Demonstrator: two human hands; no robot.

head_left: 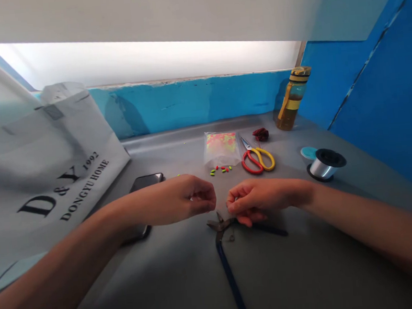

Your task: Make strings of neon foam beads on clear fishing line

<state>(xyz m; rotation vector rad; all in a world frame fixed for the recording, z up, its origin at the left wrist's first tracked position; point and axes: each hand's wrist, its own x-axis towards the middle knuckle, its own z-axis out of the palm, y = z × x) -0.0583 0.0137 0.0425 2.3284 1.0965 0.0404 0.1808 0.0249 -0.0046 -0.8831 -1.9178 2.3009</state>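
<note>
Pliers (218, 228): on the worktop (181, 281), just this side of left hand (191, 195) and right hand (249, 200); one handle points toward me, one rightward.
Nearer: right hand, overlapping one handle.
Hands: curled, thumbs against fingers; I cannot tell whether anything's held.
Bag (48, 161): "D & Y 1992 DONGYU HOME".

From between the left hand (195, 197) and right hand (251, 198), I've room over grey tabletop (163, 283) at seven o'clock; blue-handled metal pliers (218, 228) obstruct six, red-and-yellow-handled scissors (252, 151) one.
</note>
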